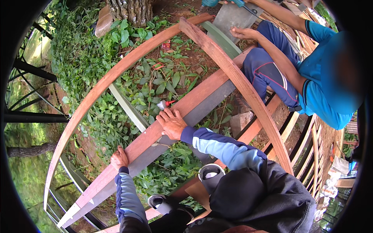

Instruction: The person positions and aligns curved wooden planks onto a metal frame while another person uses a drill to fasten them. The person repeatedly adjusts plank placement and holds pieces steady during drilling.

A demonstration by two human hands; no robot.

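A long reddish wooden plank runs diagonally in front of me, with a dark grey strip along its near side. My left hand is closed on the plank's far edge, toward its lower-left end. Farther up, my right hand lies across the plank with fingers spread and thumb apart. Just beyond its fingertips is a small pale bottle with a red nozzle; whether they touch, I cannot tell. A green-grey crosspiece joins the plank to a curved wooden rib.
Another curved rib crosses the plank at the right. A co-worker in a blue shirt sits there, one hand by a teal power tool. Leafy plants fill the frame's gaps. A tree trunk stands at the far side.
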